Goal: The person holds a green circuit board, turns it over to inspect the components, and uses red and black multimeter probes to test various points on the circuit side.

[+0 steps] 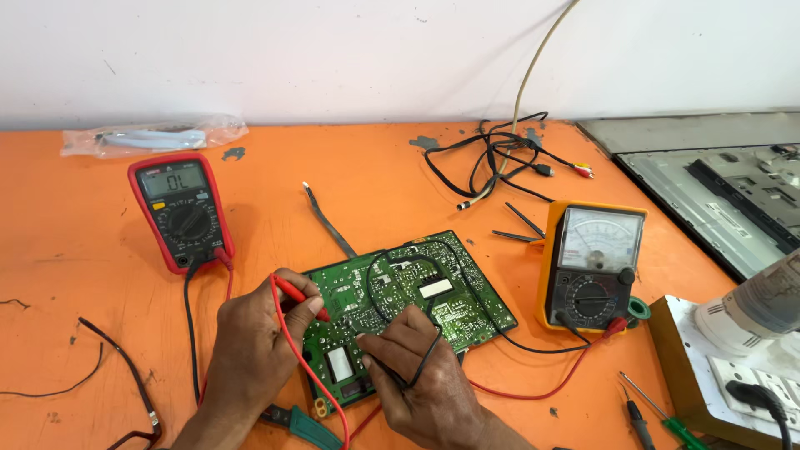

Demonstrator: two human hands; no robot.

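A green circuit board [433, 287] lies solder side up on the orange table [75, 275]. My left hand [254, 346] holds a red test probe [302, 297] with its tip on the board's left part. My right hand [421, 375] holds a black test probe [371, 343], its tip touching the board close to the red one. Both leads run to the red digital multimeter [179, 208] at the left.
A yellow analog multimeter [592, 262] stands right of the board. A tangle of cables [500, 158] lies behind. A metal panel [717, 183] fills the far right; a power strip [742, 375] and screwdrivers [658, 417] sit at the lower right. A clear bag [154, 135] lies at the back left.
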